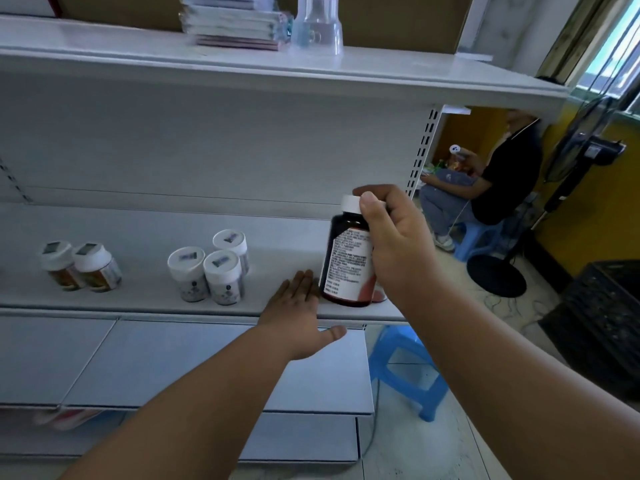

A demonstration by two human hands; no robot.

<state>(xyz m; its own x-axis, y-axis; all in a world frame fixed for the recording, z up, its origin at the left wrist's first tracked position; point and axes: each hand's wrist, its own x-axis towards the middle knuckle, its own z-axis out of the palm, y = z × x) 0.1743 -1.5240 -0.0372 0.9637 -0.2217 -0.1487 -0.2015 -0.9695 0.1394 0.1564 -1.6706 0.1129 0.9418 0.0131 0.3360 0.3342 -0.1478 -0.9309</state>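
Dim indoor light, window glare right, wide-angle distortion.

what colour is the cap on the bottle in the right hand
White; the cap tops a dark brown bottle gripped by the right hand, in the head view.

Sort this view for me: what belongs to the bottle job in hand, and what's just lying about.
In the job: right hand gripping the dark bottle; left hand resting on the middle shelf.
Lying about: three white jars, two small bottles, stack of books, blue stool.
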